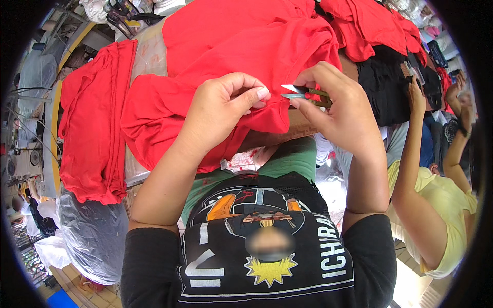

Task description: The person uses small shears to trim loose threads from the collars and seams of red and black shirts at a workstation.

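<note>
A large piece of red fabric (226, 46) lies over the table in front of me and hangs down its near edge. My left hand (228, 102) is closed in a pinch at the fabric's near part; a thin edge or thread seems to be between thumb and fingertips, too small to make out. In my right hand (339, 102) are small thread snips (305, 94), gripped between thumb and fingers. Their two blades stand apart and point left toward my left fingertips, just over the red cloth.
At left lies a folded stack of red cloth (97, 123). More red cloth (370, 25) and black garments (382, 84) lie at far right. A person in a yellow shirt (436, 215) works close on my right. A plastic-wrapped bundle (92, 236) stands at lower left.
</note>
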Motion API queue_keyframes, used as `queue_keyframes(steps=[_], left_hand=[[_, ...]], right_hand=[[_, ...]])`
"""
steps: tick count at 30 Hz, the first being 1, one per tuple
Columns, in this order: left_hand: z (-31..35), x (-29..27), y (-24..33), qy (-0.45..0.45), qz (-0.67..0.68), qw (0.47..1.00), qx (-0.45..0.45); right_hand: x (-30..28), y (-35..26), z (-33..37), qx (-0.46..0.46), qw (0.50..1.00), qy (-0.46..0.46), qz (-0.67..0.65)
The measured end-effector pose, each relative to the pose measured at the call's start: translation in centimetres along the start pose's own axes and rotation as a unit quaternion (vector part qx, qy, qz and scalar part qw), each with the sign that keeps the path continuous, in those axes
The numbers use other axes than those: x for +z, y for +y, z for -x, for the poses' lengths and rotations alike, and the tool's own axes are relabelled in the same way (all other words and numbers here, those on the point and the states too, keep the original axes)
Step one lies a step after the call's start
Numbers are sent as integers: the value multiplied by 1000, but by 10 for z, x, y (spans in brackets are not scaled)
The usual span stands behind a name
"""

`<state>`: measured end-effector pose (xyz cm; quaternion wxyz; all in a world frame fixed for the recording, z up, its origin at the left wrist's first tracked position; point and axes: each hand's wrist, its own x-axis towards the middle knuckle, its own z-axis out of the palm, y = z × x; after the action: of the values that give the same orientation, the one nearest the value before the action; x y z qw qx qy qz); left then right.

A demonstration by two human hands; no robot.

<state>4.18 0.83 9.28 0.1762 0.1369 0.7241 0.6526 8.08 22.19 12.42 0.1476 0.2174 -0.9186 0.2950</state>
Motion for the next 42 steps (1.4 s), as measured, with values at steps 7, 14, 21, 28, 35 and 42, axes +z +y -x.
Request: queue_keyframes(steps=[7, 14, 21, 28, 35, 42], left_hand=[[1, 0, 1, 10, 1, 1000, 2], [3, -3, -1, 8, -23, 1000, 12], [4, -3, -1, -10, -16, 1000, 19], [4, 0, -4, 10, -35, 998, 59], [4, -4, 0, 0, -46, 997, 62], [4, -5, -1, 3, -46, 996, 72]], right_hand=[[25, 3, -6, 90, 978, -30, -186], [20, -1, -8, 137, 968, -101, -185], [6, 3, -4, 0, 995, -49, -91], [6, -1, -8, -22, 995, -81, -46], [6, 1, -6, -32, 995, -97, -17], [8, -1, -9, -18, 995, -86, -36]])
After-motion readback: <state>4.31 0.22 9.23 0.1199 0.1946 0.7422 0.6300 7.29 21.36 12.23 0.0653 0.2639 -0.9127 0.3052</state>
